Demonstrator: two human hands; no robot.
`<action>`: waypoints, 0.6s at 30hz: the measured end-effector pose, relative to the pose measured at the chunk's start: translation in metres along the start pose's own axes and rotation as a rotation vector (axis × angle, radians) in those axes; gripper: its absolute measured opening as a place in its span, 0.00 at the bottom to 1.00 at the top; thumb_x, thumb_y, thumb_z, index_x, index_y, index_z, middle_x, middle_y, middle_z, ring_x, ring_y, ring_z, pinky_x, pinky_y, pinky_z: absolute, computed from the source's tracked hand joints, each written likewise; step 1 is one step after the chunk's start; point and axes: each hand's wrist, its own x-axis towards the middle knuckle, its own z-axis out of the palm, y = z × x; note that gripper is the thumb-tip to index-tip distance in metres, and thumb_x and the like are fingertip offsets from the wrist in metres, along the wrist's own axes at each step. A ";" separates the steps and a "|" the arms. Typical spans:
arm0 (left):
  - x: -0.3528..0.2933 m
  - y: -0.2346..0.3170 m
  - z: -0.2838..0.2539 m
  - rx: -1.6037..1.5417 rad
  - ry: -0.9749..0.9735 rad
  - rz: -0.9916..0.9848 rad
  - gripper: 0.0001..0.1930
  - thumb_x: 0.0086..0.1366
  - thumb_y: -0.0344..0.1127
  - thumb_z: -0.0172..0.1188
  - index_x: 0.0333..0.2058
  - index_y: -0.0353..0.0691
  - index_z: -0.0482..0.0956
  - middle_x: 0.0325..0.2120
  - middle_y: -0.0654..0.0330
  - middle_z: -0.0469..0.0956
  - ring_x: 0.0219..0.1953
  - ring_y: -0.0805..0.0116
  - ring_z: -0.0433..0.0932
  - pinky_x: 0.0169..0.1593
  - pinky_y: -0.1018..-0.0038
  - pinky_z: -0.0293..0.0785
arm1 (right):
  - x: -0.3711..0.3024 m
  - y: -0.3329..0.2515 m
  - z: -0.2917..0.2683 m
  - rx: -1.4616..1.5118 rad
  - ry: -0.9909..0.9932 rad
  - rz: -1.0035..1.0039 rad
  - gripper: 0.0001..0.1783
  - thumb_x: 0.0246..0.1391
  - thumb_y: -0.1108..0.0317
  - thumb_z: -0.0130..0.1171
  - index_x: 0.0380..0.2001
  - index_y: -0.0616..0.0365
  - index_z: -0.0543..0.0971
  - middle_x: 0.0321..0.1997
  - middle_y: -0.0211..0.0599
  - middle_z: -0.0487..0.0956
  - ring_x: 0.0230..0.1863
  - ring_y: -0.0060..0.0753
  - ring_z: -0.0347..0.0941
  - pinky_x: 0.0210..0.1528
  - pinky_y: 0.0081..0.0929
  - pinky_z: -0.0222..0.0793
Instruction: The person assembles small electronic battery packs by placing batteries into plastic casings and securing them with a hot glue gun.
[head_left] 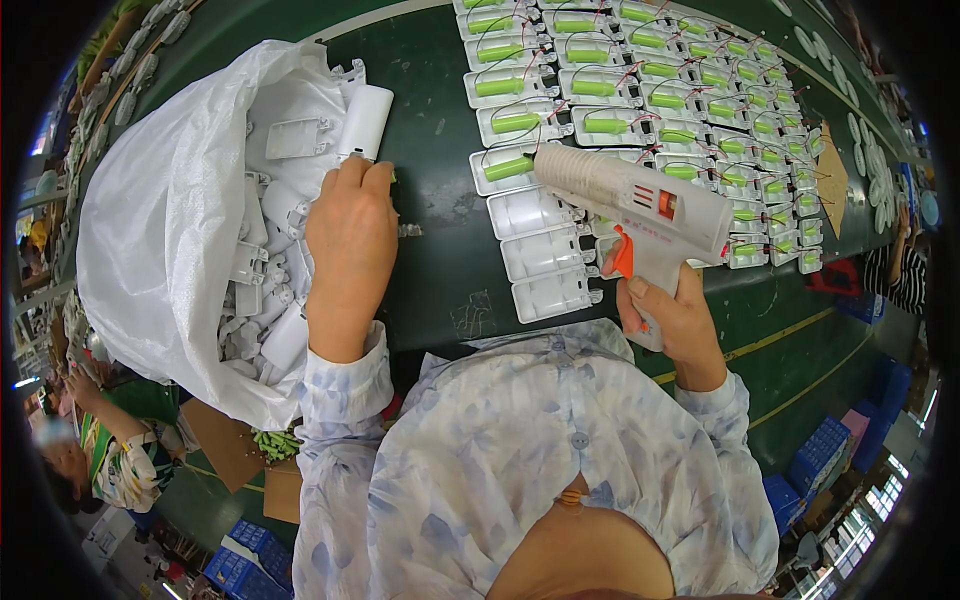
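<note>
My left hand (350,225) is closed, its fingertips on the lower end of a white plastic casing (368,118) at the right edge of a white plastic bag (150,230). Many loose white casings (282,210) lie in the bag's mouth. My right hand (683,318) is wrapped round the grip of a white hot glue gun (625,195) with an orange trigger. The gun's nozzle points left, close to a green battery cell (508,169) in a casing. Nearer me, several casings without cells (545,252) lie in a column, partly hidden by the gun.
Rows of casings with green cells and thin red and black wires (595,87) cover the right of the dark green table (425,110). A cardboard piece (830,175) lies at far right. Blue crates (250,560) and a box of green cells (275,443) stand below. Other people (125,455) are nearby.
</note>
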 end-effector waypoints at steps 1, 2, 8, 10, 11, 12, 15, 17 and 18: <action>-0.003 -0.005 0.005 0.041 -0.012 0.000 0.12 0.54 0.24 0.63 0.38 0.40 0.81 0.36 0.57 0.78 0.40 0.55 0.78 0.42 0.63 0.77 | 0.000 -0.002 0.003 0.013 0.004 -0.003 0.18 0.60 0.73 0.51 0.52 0.68 0.68 0.44 0.39 0.76 0.23 0.21 0.67 0.23 0.20 0.62; -0.004 -0.008 0.009 0.081 -0.025 0.001 0.12 0.54 0.24 0.62 0.39 0.40 0.81 0.36 0.58 0.78 0.40 0.56 0.78 0.42 0.62 0.77 | 0.000 -0.004 0.004 0.026 0.009 -0.007 0.17 0.59 0.73 0.51 0.51 0.67 0.68 0.43 0.38 0.76 0.23 0.21 0.67 0.23 0.21 0.62; 0.001 -0.007 0.002 -0.095 0.098 0.017 0.10 0.53 0.24 0.63 0.36 0.37 0.79 0.32 0.58 0.79 0.33 0.62 0.80 0.35 0.68 0.77 | -0.013 0.001 0.002 -0.050 0.003 0.016 0.25 0.59 0.70 0.52 0.57 0.66 0.61 0.44 0.45 0.74 0.19 0.21 0.66 0.21 0.19 0.62; 0.001 0.002 -0.007 -0.421 0.094 -0.116 0.09 0.55 0.24 0.63 0.36 0.36 0.78 0.32 0.59 0.79 0.33 0.66 0.80 0.35 0.72 0.76 | -0.013 0.003 0.002 -0.057 0.010 0.030 0.25 0.59 0.70 0.52 0.58 0.66 0.60 0.43 0.45 0.74 0.20 0.21 0.66 0.22 0.19 0.62; 0.002 0.004 -0.008 -0.744 0.090 -0.252 0.07 0.57 0.24 0.64 0.36 0.36 0.78 0.33 0.60 0.80 0.33 0.70 0.80 0.36 0.76 0.75 | -0.013 0.004 0.001 -0.063 0.013 0.040 0.26 0.59 0.71 0.52 0.58 0.66 0.60 0.43 0.44 0.74 0.20 0.21 0.66 0.22 0.19 0.62; -0.001 0.002 -0.002 -1.127 0.123 -0.288 0.07 0.64 0.24 0.60 0.41 0.33 0.76 0.35 0.61 0.81 0.36 0.78 0.78 0.39 0.82 0.72 | -0.013 0.004 0.001 -0.064 0.008 0.039 0.26 0.59 0.71 0.52 0.58 0.66 0.60 0.43 0.44 0.74 0.20 0.21 0.66 0.22 0.19 0.62; -0.004 0.002 0.001 -1.426 0.013 -0.459 0.07 0.62 0.24 0.63 0.38 0.31 0.78 0.33 0.60 0.80 0.34 0.76 0.79 0.38 0.80 0.74 | -0.014 0.001 0.002 -0.073 0.006 0.035 0.27 0.59 0.69 0.53 0.59 0.65 0.60 0.46 0.47 0.75 0.20 0.22 0.67 0.22 0.20 0.64; -0.021 -0.010 0.020 -0.947 -0.015 -0.324 0.10 0.58 0.23 0.64 0.40 0.33 0.79 0.30 0.57 0.80 0.31 0.66 0.80 0.37 0.75 0.74 | -0.013 -0.005 0.010 0.040 0.038 -0.037 0.21 0.59 0.70 0.53 0.53 0.68 0.67 0.49 0.44 0.78 0.22 0.21 0.69 0.24 0.21 0.63; -0.025 -0.010 0.019 -0.558 -0.009 -0.198 0.12 0.56 0.24 0.66 0.40 0.34 0.79 0.29 0.55 0.80 0.30 0.61 0.79 0.37 0.72 0.75 | -0.015 -0.004 0.009 0.041 0.041 -0.036 0.21 0.59 0.70 0.53 0.53 0.68 0.67 0.49 0.44 0.78 0.22 0.21 0.69 0.24 0.21 0.63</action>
